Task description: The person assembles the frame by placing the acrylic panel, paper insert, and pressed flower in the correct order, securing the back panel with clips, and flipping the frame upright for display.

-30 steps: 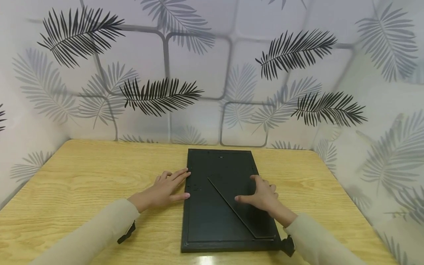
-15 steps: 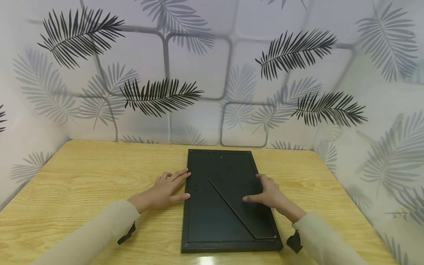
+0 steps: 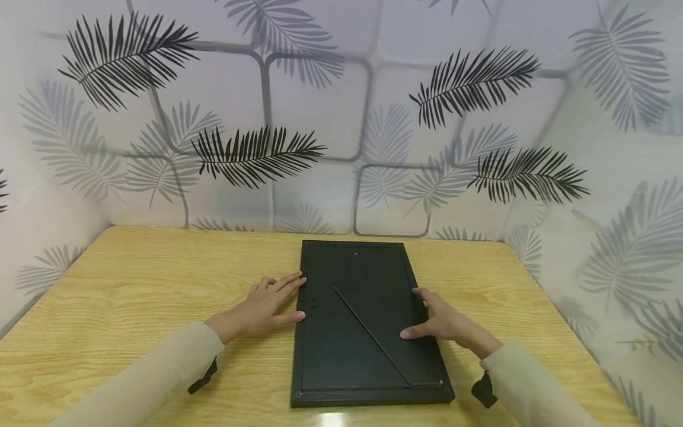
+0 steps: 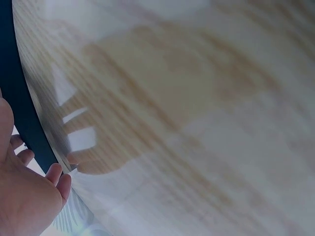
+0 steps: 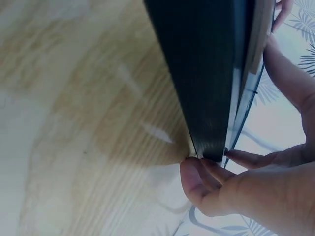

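A black picture frame (image 3: 352,332) lies back side up on the wooden table. Its angled stand leg (image 3: 381,314) lies almost flat against the backing. Along the frame's left edge rests my left hand (image 3: 261,308), with fingertips and thumb tip touching the side. On the other side, my right hand (image 3: 448,320) spans the right edge. Its thumb presses on the stand leg while its fingers touch the frame's side. In the right wrist view, those fingertips (image 5: 194,182) meet the side close to the tabletop. The front of the frame is hidden underneath.
The light wooden table (image 3: 176,267) extends to both sides of the frame. Behind it rises a wall (image 3: 320,196) with a leaf pattern. Dark straps with small devices hang under both sleeves.
My right hand has slid right, from over the stand leg to the frame's right edge. The stand leg has sunk slightly flatter. My left hand has stayed in place.
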### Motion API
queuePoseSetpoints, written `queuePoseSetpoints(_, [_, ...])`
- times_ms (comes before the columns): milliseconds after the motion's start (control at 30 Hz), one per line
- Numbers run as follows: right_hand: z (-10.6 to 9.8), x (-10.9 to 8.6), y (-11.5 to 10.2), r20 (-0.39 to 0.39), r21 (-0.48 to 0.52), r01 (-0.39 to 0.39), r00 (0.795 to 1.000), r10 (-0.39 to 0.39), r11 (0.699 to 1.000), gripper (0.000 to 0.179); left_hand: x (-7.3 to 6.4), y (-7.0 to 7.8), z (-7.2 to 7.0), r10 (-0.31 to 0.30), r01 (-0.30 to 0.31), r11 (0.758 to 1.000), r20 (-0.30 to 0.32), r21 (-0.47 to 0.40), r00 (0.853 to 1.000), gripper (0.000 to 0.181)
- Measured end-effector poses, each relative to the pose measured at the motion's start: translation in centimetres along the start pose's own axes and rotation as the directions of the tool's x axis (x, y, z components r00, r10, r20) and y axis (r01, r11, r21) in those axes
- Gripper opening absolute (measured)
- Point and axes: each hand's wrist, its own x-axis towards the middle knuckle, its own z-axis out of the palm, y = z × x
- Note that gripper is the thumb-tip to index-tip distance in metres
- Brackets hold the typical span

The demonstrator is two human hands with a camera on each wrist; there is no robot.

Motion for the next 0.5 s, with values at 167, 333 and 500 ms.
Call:
queuePoseSetpoints(167, [0.1,-0.1,0.0,0.012,-0.02,0.001,1.0,-0.001,1.0,0.107,-0.1,0.0,0.0,-0.001,0.001,1.0,0.001,0.002,1.0,0.073])
queuePoseSetpoints(333, [-0.3,-0.7,-0.2,0.115,-0.07,0.011,0.993,-0.003,0.997,0.114,-0.1,0.1,-0.1,-0.001,0.001,1.0,0.003,-0.001,1.0,0.073])
queuePoseSetpoints(500, [-0.5,-1.4,-0.2,0.191,-0.09,0.044,0.981,-0.026,0.995,0.117,-0.1,0.0,-0.1,0.0,0.0,1.0,-0.002,0.006,1.0,0.073])
